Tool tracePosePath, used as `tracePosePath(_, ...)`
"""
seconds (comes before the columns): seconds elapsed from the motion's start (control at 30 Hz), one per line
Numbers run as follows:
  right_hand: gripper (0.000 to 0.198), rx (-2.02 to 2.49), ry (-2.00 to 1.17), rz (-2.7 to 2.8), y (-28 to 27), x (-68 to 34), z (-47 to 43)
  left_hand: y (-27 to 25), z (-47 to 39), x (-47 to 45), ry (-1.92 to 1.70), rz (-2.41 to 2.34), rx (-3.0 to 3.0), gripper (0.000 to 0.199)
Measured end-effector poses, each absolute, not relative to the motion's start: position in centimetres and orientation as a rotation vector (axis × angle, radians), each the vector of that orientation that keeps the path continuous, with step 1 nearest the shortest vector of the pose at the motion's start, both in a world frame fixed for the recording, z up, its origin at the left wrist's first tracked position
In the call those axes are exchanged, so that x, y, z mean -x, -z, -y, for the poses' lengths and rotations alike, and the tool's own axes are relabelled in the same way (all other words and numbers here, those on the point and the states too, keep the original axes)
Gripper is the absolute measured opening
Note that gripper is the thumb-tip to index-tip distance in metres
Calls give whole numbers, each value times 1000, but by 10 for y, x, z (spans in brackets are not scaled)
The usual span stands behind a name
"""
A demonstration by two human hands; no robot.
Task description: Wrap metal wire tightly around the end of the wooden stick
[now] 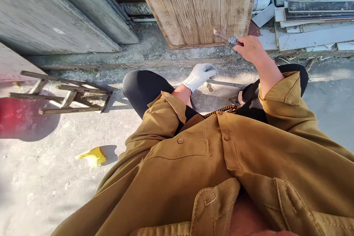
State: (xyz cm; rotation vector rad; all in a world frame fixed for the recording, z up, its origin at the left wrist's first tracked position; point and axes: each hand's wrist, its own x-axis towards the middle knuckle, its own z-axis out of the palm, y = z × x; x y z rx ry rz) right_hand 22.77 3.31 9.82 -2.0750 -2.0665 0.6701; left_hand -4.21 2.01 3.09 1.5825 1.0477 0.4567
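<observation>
My right hand (250,48) is bare and closed round the handle of a wire-bound brush (221,36). Coiled wire wraps its middle, and its pale tip points left over the lower part of a weathered wooden panel (193,5). Whether the tip touches the wood I cannot tell. My left hand (199,75), in a white knitted glove, is in front of the panel's lower edge, between my knees. Its fingers are curled together, and what they hold, if anything, is hidden. Just below them a small brownish object (209,87) shows against the ground.
A wooden stool (72,94) lies on the concrete at left, near a blurred red object (22,118). A yellow item (92,156) is on the ground nearer me. Grey boards (55,18) lean at upper left; stacked planks (318,38) and a white pipe (262,0) are at right.
</observation>
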Motion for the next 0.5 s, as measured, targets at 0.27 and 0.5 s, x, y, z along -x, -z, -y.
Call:
tracePosePath(0.27, 26, 2400, -948, 2740, -101, -212, -26, -33, -20, 46, -271, -1034, -1769, 14)
tracePosePath(0.5, 41, 1336, -1939, 2661, -119, -225, -15, -31, -26, 54, -414, -950, -1652, 14)
